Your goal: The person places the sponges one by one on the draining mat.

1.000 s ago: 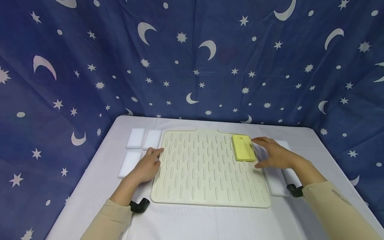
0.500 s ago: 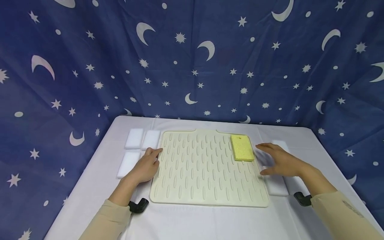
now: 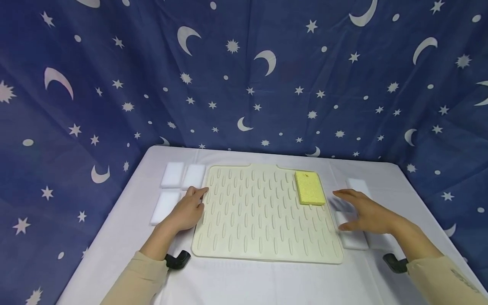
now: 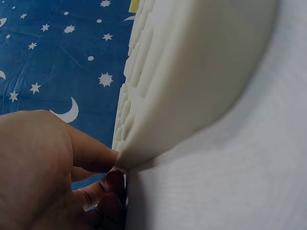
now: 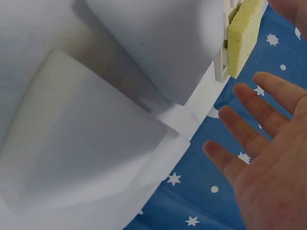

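A cream drying mat with raised oblong ridges lies flat on the table. On its far right corner rests a yellow sponge, also seen at the top of the right wrist view. My left hand touches the mat's left edge with its index finger pointing onto it; in the left wrist view the fingertips meet that edge. To the right of the mat, my right hand hovers with fingers spread and nothing in its grasp. Below it lie white sponges, partly covered by the hand in the head view.
White sponges lie left of the mat, one partly behind my left hand. A white cloth covers the table. Behind its far edge hangs a blue curtain with moons and stars. A black wrist mount sits under my left wrist.
My right hand has drawn away from the yellow sponge, rightward and toward me, and now stands over the white sponges. The left hand, mat and yellow sponge stay in place.
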`<state>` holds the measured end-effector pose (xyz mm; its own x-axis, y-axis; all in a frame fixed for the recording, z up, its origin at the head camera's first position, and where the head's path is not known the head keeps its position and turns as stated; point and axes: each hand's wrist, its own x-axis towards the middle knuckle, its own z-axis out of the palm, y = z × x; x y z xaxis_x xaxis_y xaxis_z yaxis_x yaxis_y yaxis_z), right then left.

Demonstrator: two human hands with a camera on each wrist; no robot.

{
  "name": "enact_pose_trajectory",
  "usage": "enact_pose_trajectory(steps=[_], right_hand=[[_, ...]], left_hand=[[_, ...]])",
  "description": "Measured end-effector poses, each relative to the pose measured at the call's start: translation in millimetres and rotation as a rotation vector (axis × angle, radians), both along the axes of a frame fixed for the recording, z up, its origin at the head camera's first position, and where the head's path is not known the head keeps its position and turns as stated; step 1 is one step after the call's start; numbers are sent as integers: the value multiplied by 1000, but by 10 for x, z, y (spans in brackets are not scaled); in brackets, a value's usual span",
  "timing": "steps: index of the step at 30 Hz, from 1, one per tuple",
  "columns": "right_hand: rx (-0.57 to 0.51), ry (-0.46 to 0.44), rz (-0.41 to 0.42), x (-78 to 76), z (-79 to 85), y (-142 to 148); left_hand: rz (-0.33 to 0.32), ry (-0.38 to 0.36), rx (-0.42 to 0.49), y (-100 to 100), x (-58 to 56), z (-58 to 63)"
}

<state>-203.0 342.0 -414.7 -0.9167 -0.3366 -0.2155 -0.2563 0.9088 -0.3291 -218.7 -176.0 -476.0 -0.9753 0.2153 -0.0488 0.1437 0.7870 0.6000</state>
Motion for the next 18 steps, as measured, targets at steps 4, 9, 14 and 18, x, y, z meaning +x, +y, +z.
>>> enact_pose_trajectory(steps=[4, 9, 14, 18], right_hand=[[-9, -11, -6, 43, 3, 27], [-6, -15, -11, 97, -10, 63], [0, 6, -1, 127, -22, 94], [6, 10, -7, 157, -38, 120]], left_hand=[[0, 4, -1, 11, -2, 18], [-5, 6, 0, 12, -9, 14], [-5, 0, 2, 8, -12, 3], [0, -8, 2, 4, -6, -1]])
